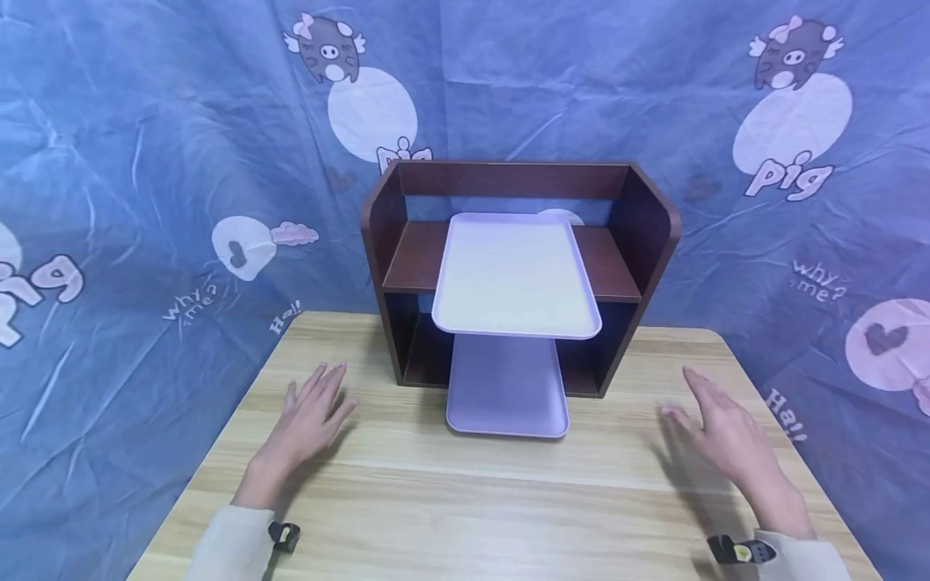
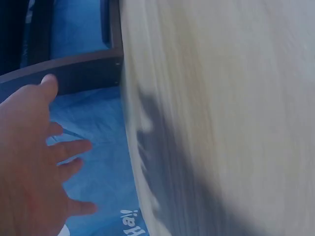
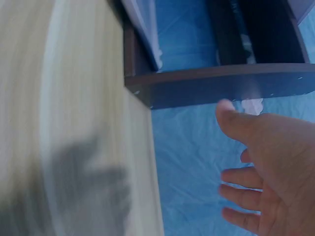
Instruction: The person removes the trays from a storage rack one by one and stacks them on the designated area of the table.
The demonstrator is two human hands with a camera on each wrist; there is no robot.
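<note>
Left hand (image 1: 308, 420) at 8 o'clock and right hand (image 1: 726, 440) at 4 o'clock, both released, fingers spread, grasping nothing, over the wooden surface (image 1: 465, 500). Shelf (image 1: 654, 234) at 12 o'clock; upper tray (image 1: 516, 278) on its board, overhanging; lower tray (image 1: 507, 391) beneath, jutting onto the surface between the hands.

The head camera looks forward and down at the shelf (image 1: 520, 266) from across the table (image 1: 465, 500). Both wrist cameras sit close, each catching table edge and shelf (image 2: 74, 73) side (image 3: 221, 88).
</note>
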